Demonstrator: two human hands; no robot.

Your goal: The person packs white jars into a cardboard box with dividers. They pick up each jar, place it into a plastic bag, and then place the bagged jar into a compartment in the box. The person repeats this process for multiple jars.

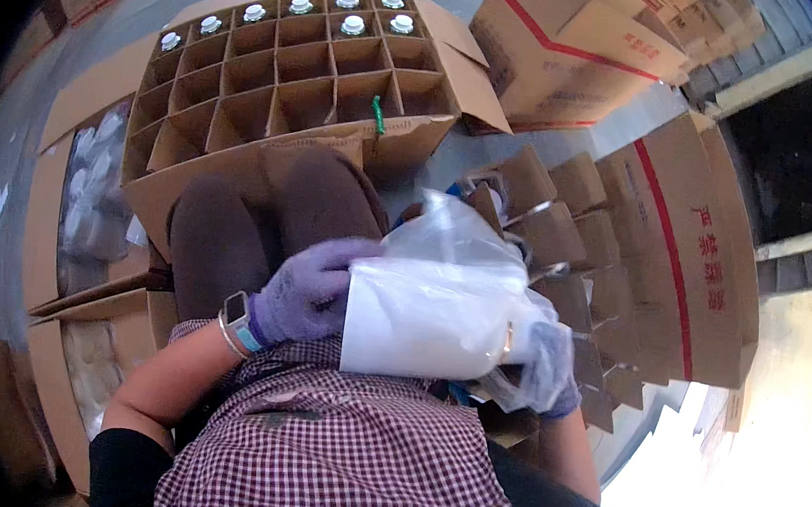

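Observation:
A large white bottle point(417, 330) lies on its side across my lap, its flat base to the left. A gold-coloured band shows at its right end. My left hand point(307, 287), in a purple knitted glove, is closed around the bottle's base end. A clear plastic bag point(458, 234) covers part of the bottle's far side and its right end. My right hand point(553, 370), gloved too, grips the bag at the bottle's right end; the film and motion blur partly hide its fingers.
Beyond my knees stands an open divided carton point(276, 78) with several capped bottles in its far cells. At right is another open divided carton point(677, 244) with raised flaps. Cartons of plastic-wrapped items point(93, 188) stand at left. A closed-sided carton point(559, 51) stands far right.

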